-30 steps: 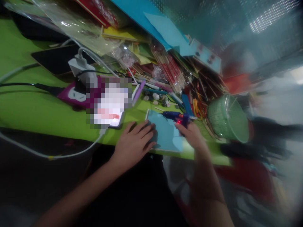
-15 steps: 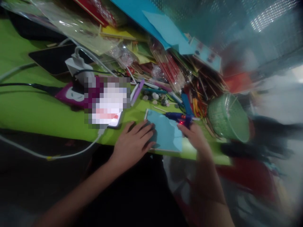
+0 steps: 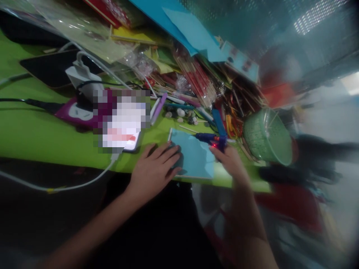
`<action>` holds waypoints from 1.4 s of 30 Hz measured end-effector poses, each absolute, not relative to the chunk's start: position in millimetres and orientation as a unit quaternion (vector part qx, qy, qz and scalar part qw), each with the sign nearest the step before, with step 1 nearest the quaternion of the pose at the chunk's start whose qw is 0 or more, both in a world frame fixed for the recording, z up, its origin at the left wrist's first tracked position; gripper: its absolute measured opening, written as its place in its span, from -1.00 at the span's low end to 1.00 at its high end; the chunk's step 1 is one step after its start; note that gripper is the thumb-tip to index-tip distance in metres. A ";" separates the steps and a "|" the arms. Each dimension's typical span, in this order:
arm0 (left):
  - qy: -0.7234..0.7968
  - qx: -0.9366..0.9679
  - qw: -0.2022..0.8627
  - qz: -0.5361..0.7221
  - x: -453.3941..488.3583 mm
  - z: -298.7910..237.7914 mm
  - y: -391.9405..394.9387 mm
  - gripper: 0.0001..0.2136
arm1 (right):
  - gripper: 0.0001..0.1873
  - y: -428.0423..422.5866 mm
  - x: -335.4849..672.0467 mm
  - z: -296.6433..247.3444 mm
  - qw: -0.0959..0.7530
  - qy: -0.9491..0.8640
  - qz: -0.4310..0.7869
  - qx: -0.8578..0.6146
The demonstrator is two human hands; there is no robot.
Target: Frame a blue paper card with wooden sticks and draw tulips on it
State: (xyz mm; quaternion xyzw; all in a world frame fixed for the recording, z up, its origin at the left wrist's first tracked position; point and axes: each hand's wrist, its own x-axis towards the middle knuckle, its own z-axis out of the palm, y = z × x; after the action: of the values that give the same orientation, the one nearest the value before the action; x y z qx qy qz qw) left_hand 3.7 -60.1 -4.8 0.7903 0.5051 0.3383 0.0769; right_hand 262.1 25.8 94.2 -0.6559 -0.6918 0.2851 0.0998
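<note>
A light blue rectangular sheet point(image 3: 195, 158) lies near the front edge of the green table, with a pale strip along its left side. Flat on the sheet's left part rests my left hand point(image 3: 157, 164), its fingers stretched out. Wrapped round the grip of a dark blue glue gun point(image 3: 209, 139) is my right hand point(image 3: 228, 158). The gun points left over the sheet's upper part, and a small red light glows on it. Whether its tip touches the sheet I cannot tell. Just beyond the sheet lie a thin pale stick point(image 3: 188, 129) and several small pebble-like pieces point(image 3: 181, 114).
Left of my hands a lit phone point(image 3: 131, 144), partly pixelated, trails a white cable. Behind it is a purple power strip point(image 3: 66, 112) with a white plug point(image 3: 86, 82). A green basket point(image 3: 267, 138) stands right. Bundled sticks point(image 3: 196, 78) and blue sheets point(image 3: 193, 33) crowd the back.
The view has shifted slightly, so everything sits a little further left. Both hands keep their places on the sheet and the glue gun.
</note>
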 end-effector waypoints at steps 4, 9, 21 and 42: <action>0.503 0.793 0.067 0.337 4.0 -5.9 -59.9 -0.73 | -0.56 26.7 260.9 91.6 0.093 -0.692 0.290 -0.655; 0.505 0.795 0.067 0.329 3.9 -6.3 -60.1 -0.73 | -0.56 26.2 260.6 91.7 0.094 -0.688 0.297 -0.656; 0.507 0.794 0.079 0.327 3.9 -4.8 -60.4 -0.72 | -0.56 25.9 263.6 90.3 0.097 -0.680 0.308 -0.658; 0.510 0.793 0.082 0.321 3.5 -3.8 -60.4 -0.71 | -0.58 24.5 270.6 87.3 0.114 -0.670 0.304 -0.668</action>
State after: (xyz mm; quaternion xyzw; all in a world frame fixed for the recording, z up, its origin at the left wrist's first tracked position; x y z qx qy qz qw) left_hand 3.5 -60.4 -3.8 0.7935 0.5104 0.3211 0.0822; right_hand 270.6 24.5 87.3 -0.6679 -0.6699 0.3037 0.1141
